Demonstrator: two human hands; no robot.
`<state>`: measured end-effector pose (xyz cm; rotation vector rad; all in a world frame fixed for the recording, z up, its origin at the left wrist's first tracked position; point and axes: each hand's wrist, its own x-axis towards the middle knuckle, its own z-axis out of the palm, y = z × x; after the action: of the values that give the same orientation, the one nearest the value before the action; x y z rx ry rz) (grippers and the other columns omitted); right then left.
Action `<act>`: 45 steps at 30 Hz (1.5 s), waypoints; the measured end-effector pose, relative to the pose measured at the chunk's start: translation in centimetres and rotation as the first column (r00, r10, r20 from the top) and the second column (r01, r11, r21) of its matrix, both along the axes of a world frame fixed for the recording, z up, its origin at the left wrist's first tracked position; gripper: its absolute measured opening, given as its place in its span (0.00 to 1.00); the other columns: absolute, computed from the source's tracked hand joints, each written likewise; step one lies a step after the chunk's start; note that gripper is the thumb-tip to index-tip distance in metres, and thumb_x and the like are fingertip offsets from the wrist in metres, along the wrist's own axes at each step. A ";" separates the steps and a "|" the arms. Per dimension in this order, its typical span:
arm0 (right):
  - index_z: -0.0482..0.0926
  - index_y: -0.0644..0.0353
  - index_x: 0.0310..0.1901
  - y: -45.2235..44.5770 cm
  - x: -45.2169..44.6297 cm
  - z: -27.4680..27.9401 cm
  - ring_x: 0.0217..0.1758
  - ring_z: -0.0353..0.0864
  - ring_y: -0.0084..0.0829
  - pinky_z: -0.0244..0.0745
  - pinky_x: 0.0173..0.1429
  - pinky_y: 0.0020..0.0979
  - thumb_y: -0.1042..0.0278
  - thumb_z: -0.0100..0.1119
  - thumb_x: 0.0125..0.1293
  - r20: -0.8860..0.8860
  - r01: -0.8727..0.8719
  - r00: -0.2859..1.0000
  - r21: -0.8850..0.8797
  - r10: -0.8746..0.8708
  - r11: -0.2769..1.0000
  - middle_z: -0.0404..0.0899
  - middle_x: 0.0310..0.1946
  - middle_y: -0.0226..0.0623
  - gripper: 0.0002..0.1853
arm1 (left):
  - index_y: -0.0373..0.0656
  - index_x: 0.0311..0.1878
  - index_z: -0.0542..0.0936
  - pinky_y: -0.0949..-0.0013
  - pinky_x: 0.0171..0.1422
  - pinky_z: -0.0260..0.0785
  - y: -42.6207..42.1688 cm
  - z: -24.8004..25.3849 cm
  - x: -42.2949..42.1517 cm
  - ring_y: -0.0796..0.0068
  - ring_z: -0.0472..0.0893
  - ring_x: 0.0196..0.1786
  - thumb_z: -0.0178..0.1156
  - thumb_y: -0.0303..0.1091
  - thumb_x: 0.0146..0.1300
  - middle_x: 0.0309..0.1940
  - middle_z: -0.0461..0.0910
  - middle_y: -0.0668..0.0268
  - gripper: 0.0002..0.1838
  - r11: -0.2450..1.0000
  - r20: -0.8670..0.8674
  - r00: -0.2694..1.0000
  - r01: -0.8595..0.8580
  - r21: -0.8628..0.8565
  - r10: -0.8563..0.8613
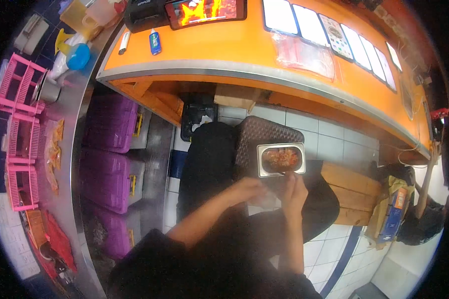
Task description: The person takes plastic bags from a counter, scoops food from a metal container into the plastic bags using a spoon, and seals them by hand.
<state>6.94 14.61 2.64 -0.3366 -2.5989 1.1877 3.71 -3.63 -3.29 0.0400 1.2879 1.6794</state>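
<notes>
A rectangular metal tray with reddish chopped food in it rests on a dark woven stool. At the tray's near edge is my right hand, its fingers closed around a thin dark utensil that reaches the food. My left hand lies just below and left of the tray, fingers drawn together near a pale, blurred, translucent item. Whether the left fingers grip that item is unclear.
The orange counter beyond holds several phones, a plastic bag, a blue bottle and a lit screen. Pink racks and purple bins stand left. At right are a box and another person's arm.
</notes>
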 end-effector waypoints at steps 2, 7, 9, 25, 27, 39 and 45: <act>0.78 0.65 0.45 0.5 -0.1 0.4 0.31 0.82 0.41 0.75 0.39 0.36 0.68 0.48 0.73 0.015 0.004 1.000 -0.023 -0.004 1.000 0.81 0.31 0.47 0.11 | 0.39 0.44 0.80 0.74 0.40 0.75 0.2 0.1 0.0 0.80 0.80 0.37 0.58 0.39 0.70 0.36 0.82 0.68 0.12 1.000 0.020 1.000 -0.012 -0.006 0.013; 0.78 0.64 0.45 2.0 -0.4 -1.6 0.33 0.83 0.41 0.76 0.40 0.35 0.72 0.50 0.70 -0.061 -0.111 0.991 0.111 0.118 0.988 0.81 0.32 0.47 0.08 | 0.39 0.44 0.80 0.75 0.39 0.74 0.2 -0.1 0.1 0.81 0.80 0.37 0.58 0.39 0.70 0.37 0.82 0.68 0.12 1.000 0.082 0.996 -0.021 0.008 0.020; 0.78 0.64 0.45 1.9 0.2 -1.4 0.34 0.83 0.42 0.76 0.40 0.35 0.73 0.50 0.70 0.026 -0.120 0.993 0.034 0.119 0.992 0.81 0.34 0.47 0.08 | 0.39 0.44 0.80 0.75 0.39 0.74 0.2 0.0 -0.1 0.81 0.80 0.37 0.58 0.39 0.70 0.39 0.82 0.67 0.12 0.998 0.065 0.997 0.044 -0.033 -0.042; 0.81 0.61 0.43 3.5 -0.7 -0.4 0.37 0.83 0.43 0.76 0.41 0.34 0.73 0.56 0.66 0.096 -0.196 0.973 -0.135 0.210 0.971 0.83 0.36 0.44 0.07 | 0.38 0.42 0.80 0.72 0.37 0.74 1.0 -2.9 0.4 0.79 0.78 0.31 0.61 0.39 0.67 0.33 0.80 0.67 0.12 0.992 0.071 0.997 0.036 -0.118 -0.028; 0.81 0.61 0.43 4.0 -1.0 -1.1 0.37 0.83 0.44 0.76 0.41 0.35 0.73 0.56 0.66 0.101 -0.235 0.965 -0.063 0.241 0.970 0.83 0.36 0.44 0.07 | 0.38 0.41 0.80 0.72 0.37 0.74 1.6 -3.2 0.4 0.79 0.78 0.30 0.61 0.39 0.67 0.33 0.80 0.67 0.12 0.990 0.088 0.996 0.034 -0.134 -0.022; 0.81 0.63 0.42 5.1 -2.6 -0.8 0.39 0.84 0.42 0.76 0.44 0.33 0.68 0.54 0.69 0.171 -0.279 0.940 -0.112 0.295 0.954 0.82 0.35 0.46 0.09 | 0.38 0.40 0.82 0.75 0.31 0.69 2.8 -3.0 -0.4 0.79 0.79 0.28 0.59 0.40 0.68 0.28 0.81 0.67 0.13 0.979 -0.026 0.996 -0.090 -0.180 0.087; 0.80 0.62 0.42 5.8 -2.2 -2.3 0.36 0.83 0.43 0.75 0.42 0.34 0.64 0.53 0.70 0.153 -0.282 0.936 -0.210 0.316 0.936 0.82 0.34 0.46 0.11 | 0.38 0.43 0.81 0.71 0.36 0.76 3.0 -3.7 -0.5 0.77 0.80 0.31 0.59 0.40 0.69 0.32 0.82 0.64 0.13 0.972 -0.032 0.989 -0.146 -0.185 0.142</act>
<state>4.70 20.45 0.37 -0.0863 -2.7778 1.5769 3.22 -0.65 -6.98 -0.1532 1.4878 1.6746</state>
